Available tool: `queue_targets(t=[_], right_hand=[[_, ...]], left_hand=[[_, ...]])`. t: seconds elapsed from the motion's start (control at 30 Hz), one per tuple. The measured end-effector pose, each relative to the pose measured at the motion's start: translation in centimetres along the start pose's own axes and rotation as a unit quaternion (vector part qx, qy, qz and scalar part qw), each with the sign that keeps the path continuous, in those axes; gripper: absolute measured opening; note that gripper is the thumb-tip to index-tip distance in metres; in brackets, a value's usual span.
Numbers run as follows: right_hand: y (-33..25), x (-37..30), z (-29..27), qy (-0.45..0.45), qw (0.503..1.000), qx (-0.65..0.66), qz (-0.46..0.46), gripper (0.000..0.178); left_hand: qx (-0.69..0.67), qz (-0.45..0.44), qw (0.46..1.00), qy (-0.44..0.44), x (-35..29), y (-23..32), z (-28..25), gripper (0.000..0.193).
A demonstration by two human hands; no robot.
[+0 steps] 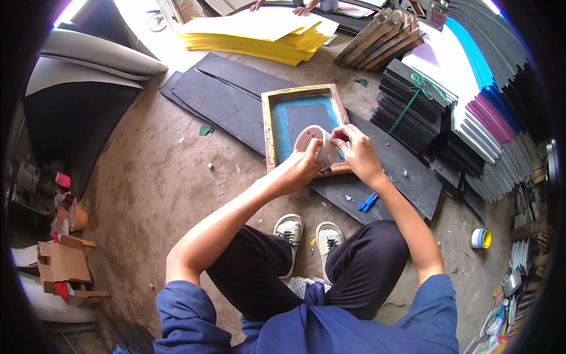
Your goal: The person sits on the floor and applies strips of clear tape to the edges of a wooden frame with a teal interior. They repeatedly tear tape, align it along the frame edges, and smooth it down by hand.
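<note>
My left hand (302,167) is closed round a wide roll of clear tape (309,137), its flat side with a printed core turned up. Close by on the right, my right hand (358,151) has thumb and finger pinched at the roll's edge, where a bit of tape seems to be. Beneath both hands lies a wooden-rimmed printing screen (269,133) with blue-green mesh and a dark rectangle (300,115) in its middle. The screen rests on long black foam sheets (233,88) on the floor.
A blue clip (368,202) lies right of my knees' front. Yellow sheets (247,44) topped with white are stacked ahead, another person's hands (302,10) on them. Wooden frames (377,40), a tied black stack (407,100) and a yellow-blue can (480,238) stand right; a cardboard box (63,259) left.
</note>
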State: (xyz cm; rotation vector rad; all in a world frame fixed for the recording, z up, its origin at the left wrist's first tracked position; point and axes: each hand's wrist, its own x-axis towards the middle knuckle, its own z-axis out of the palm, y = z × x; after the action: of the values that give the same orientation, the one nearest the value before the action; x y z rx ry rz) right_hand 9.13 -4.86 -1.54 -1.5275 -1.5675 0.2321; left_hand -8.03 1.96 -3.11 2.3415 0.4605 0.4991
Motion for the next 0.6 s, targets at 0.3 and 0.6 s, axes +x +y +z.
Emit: queue_targets(t=[0.3, 0.6], right_hand=[[0.5, 0.3, 1.2, 0.057, 0.985, -0.130, -0.097, 0.009], [1.8, 0.0, 1.2, 0.027, 0.999, -0.003, 0.024, 0.014]], left_hand=[[-0.077, -0.021, 0.996, 0.048, 1.8, -1.0, 0.8, 0.046], [-0.126, -0.053, 0.990, 0.023, 2.1, -2.0, 1.3, 0.051]])
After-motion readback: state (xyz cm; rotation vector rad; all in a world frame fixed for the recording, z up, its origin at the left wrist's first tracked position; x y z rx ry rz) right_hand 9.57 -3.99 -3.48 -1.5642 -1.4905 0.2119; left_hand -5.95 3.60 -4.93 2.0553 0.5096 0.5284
